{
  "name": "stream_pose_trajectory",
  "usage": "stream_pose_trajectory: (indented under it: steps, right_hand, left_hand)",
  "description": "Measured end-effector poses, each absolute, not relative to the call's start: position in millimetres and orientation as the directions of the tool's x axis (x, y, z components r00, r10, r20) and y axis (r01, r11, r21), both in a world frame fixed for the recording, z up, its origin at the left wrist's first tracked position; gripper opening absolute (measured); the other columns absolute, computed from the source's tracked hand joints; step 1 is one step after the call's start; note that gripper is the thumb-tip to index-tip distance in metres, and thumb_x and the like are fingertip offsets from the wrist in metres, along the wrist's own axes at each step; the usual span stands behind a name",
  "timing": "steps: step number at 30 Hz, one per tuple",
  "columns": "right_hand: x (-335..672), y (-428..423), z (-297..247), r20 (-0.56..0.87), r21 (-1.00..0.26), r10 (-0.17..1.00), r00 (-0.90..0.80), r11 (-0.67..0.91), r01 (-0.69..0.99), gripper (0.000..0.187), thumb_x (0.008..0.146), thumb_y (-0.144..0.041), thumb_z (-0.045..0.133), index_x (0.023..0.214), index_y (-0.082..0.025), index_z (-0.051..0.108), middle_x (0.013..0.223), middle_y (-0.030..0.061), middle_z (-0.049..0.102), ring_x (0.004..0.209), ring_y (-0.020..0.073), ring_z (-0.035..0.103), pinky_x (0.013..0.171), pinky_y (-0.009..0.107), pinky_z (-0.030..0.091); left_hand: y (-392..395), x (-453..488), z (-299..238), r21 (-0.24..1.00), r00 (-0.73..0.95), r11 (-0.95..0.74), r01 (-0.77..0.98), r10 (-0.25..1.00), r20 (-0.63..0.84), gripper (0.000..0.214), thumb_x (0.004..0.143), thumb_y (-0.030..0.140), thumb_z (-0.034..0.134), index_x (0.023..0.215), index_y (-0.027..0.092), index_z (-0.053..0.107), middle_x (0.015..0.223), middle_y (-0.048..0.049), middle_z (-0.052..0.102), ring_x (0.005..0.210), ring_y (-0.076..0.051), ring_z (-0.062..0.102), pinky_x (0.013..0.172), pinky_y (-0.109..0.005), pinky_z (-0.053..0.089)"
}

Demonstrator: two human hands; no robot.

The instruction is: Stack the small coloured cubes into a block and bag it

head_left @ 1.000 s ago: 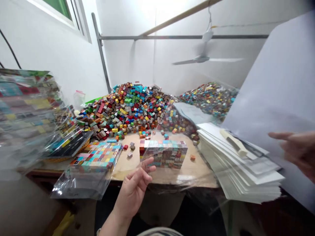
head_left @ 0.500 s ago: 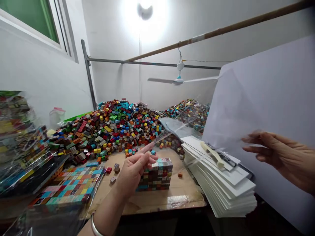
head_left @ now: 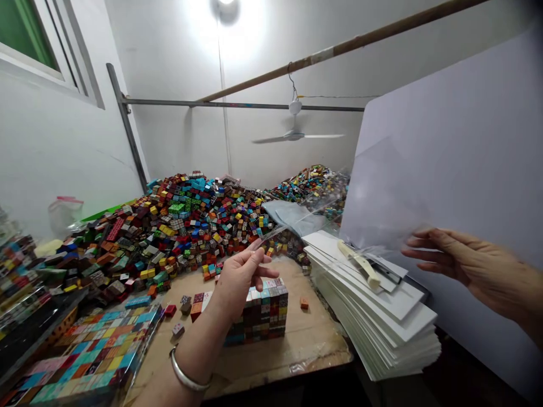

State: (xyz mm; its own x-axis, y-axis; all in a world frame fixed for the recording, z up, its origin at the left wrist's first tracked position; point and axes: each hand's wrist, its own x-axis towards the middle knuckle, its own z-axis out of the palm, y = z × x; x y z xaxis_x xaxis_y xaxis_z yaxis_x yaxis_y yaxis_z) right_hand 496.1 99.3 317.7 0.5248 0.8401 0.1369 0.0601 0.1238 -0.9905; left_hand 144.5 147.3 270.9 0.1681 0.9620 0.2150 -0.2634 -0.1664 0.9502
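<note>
A clear plastic bag (head_left: 377, 181) stretches between my two hands over the table, its upper corner standing out against a large pale board. My left hand (head_left: 241, 280) pinches one edge between thumb and fingers. At the other side my right hand (head_left: 462, 263) grips the bag, with thumb against forefinger and the remaining fingers loosely bent. Behind and below my left wrist stands a block of stacked small patterned cubes (head_left: 271, 308), partly hidden by that hand and forearm. A single orange cube (head_left: 304, 303) lies to the right of the block.
A huge heap of coloured cubes (head_left: 186, 220) covers the back of the table (head_left: 305, 345). Plastic-wrapped cubes (head_left: 97, 350) lie at left. A stack of white cards (head_left: 382, 333), topped by a cream-handled tool (head_left: 360, 265), stands before the pale board (head_left: 458, 141). A small fan (head_left: 294, 135) hangs above.
The view has turned slightly right, so the scene sits further left. Both hands keep hold of the bag; more of the cube block shows left of my left forearm.
</note>
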Motion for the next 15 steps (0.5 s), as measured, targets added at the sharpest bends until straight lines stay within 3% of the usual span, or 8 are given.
stream_pose_trajectory:
  steps: [5,15]
  right_hand:
    - [499.5,110.1,309.7,0.094,-0.995,0.845,0.527,0.068,0.068,0.014,0.078,-0.031,0.061,0.078,-0.021,0.070,0.087,0.0091,0.072,0.073,0.0226,0.070,0.057,0.024,0.059]
    - [478.4,126.2,310.1,0.009,-1.000,0.851,0.525,0.002,0.014,0.019,0.084,-0.019,0.053,0.074,-0.019,0.068,0.078,0.0075,0.072,0.066,0.0171,0.070,0.055,0.019,0.057]
  left_hand:
    - [155.0,150.3,265.6,0.971,0.139,-0.081,-0.225,0.984,0.114,0.032,0.078,0.041,0.064,0.073,0.010,0.063,0.086,-0.0124,0.067,0.060,-0.016,0.068,0.031,-0.012,0.028]
    - [168.5,140.8,259.7,0.990,0.105,-0.023,-0.138,0.994,0.037,0.031,0.082,0.041,0.059,0.077,0.010,0.061,0.062,-0.0131,0.069,0.050,-0.013,0.063,0.033,-0.013,0.025]
